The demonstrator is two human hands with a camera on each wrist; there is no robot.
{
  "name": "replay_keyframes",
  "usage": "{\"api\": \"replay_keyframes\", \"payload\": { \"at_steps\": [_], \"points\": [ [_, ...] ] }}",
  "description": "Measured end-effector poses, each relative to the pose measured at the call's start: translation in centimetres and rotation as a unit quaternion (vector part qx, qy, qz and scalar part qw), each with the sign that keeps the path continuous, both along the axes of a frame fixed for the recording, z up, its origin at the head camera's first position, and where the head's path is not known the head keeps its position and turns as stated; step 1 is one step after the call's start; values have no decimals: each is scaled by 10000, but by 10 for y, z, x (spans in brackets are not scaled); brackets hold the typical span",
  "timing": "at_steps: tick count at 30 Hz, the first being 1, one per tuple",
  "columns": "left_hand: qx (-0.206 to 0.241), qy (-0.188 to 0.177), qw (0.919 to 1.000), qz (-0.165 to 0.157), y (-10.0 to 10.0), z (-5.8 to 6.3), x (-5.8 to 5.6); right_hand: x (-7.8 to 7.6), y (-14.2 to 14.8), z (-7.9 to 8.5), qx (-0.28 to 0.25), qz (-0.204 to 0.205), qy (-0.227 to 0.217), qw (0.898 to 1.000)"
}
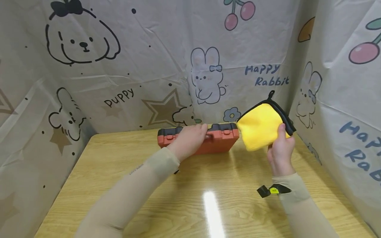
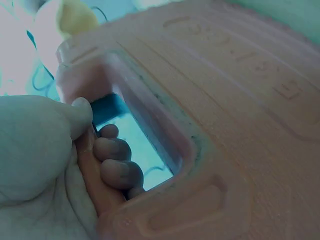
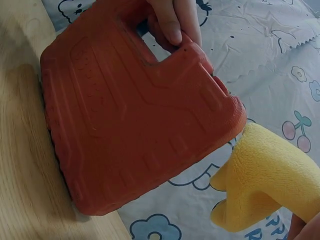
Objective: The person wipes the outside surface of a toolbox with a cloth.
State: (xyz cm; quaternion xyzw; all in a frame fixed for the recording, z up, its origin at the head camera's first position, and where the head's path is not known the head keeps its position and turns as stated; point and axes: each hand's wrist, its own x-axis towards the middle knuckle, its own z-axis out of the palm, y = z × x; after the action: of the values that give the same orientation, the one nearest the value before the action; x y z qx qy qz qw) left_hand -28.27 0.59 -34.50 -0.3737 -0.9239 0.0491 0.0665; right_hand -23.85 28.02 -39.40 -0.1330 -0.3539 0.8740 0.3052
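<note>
An orange-red plastic tool case [image 1: 218,144] with a black half stands on its edge at the back of the table, its handle uppermost. My left hand [image 1: 190,140] grips that handle; in the left wrist view the fingers [image 2: 120,172] curl around the bar. To the right, my right hand [image 1: 282,150] holds a yellow cleaning cloth [image 1: 260,127] with black edging and a hanging loop, thumb on its near face. The right wrist view has the cloth [image 3: 270,175] folded over and up against one corner of the case [image 3: 140,115]; whether they touch is hard to tell.
The wood-grain table [image 1: 143,205] extends in front of the case. A printed white sheet [image 1: 166,43] hangs behind it, with similar sheets at left and right. A black strap [image 1: 274,190] with a yellow-green tag is on the right wrist.
</note>
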Motion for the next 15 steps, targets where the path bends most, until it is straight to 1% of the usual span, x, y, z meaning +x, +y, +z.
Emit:
{"api": "replay_keyframes", "payload": {
  "at_steps": [2, 5, 9, 12, 15],
  "points": [
    [88, 100, 9998, -140, -2, -4, 7, 0, 0, 0, -11, 3, -12, 10000],
    [208, 60, 9994, -262, -5, -10, 18, 1, -1, 0, 3, 4, -39, 10000],
    [104, 42, 9996, -261, -7, -19, 33, 2, -2, 0, 111, 8, -154, 9998],
    [-92, 163, 9994, -289, -8, -27, 44, 2, -3, -1, 150, 37, -234, 9996],
    [-153, 363, 9983, -419, -10, -37, 54, 2, -4, 0, 108, 63, -233, 9997]
  ]
}}
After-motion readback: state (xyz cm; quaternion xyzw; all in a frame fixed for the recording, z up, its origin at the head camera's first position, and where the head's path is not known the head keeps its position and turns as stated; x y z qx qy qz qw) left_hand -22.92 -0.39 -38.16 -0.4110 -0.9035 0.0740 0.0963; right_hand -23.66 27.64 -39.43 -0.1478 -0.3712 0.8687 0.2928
